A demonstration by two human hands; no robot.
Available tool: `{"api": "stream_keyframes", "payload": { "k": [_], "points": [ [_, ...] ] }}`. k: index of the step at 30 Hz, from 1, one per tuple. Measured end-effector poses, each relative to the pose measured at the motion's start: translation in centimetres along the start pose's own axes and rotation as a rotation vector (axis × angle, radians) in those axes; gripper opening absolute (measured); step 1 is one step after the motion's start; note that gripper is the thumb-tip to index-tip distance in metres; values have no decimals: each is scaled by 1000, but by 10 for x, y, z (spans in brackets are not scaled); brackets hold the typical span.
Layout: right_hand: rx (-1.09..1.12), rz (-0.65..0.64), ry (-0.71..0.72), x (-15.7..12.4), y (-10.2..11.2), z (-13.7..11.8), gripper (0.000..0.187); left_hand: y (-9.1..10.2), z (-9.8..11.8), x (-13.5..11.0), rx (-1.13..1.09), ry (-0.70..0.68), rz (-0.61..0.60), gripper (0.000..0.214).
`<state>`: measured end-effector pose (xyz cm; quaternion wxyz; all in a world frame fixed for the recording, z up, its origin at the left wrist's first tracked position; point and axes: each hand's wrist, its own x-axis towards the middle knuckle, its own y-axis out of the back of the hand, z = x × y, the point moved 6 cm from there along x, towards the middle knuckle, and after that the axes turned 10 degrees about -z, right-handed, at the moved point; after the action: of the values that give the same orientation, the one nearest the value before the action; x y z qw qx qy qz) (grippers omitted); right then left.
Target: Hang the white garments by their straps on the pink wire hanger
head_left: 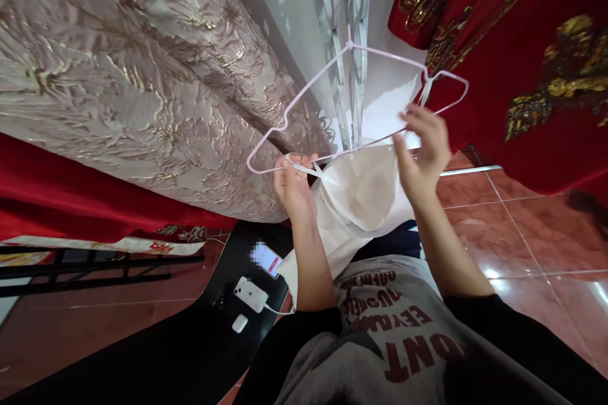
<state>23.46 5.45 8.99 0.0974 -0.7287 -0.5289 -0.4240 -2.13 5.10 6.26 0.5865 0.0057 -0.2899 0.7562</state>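
Note:
A pale pink wire hanger (304,92) hangs in front of me with a cream satin strap garment (363,193) draped below it. My left hand (293,185) is closed, pinching a thin strap of the garment against the hanger's lower bar. My right hand (424,150) is raised near the hanger's right shoulder, its fingers curled around the other strap and the garment's upper edge. The garment's lower part falls behind my forearms.
A gold-embroidered beige dress (133,69) hangs at left, red embroidered garments (532,57) at right. Below sits a black table (190,342) with two phones (251,294) and a white earbud case (239,323). A black rack (85,266) stands on the red tiled floor (522,234).

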Motion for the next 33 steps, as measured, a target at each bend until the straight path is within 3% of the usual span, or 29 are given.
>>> {"api": "stream_keyframes", "payload": {
  "k": [2,3,5,8,10,13,16,21,26,29,31,33],
  "points": [
    [10,217,-103,3,23,26,37,-2,0,1,-23,-9,-11,44],
    [50,213,-167,6,28,38,40,-2,0,1,-36,-11,-12,44],
    [122,66,-291,16,32,54,36,-1,-1,1,-40,-3,-14,44],
    [126,-170,-348,31,32,47,18,-1,-4,2,4,25,-14,44],
    [124,-227,-333,41,32,34,16,-1,-5,2,9,30,-16,44],
    [241,-197,-310,56,26,25,15,0,-8,3,-23,41,-22,42],
    [367,-70,-262,64,17,28,21,0,-11,3,-47,72,-33,40],
    [334,194,-155,67,18,35,22,0,-16,4,-83,140,-52,41],
    [280,465,106,72,61,63,45,6,-12,8,-54,163,-30,36],
    [319,631,281,67,95,80,42,8,-8,9,-65,167,-34,34],
    [286,752,292,55,109,76,42,8,-8,8,-71,168,-33,35],
    [227,800,245,41,110,54,45,5,-11,6,-79,170,-31,38]
  ]
}}
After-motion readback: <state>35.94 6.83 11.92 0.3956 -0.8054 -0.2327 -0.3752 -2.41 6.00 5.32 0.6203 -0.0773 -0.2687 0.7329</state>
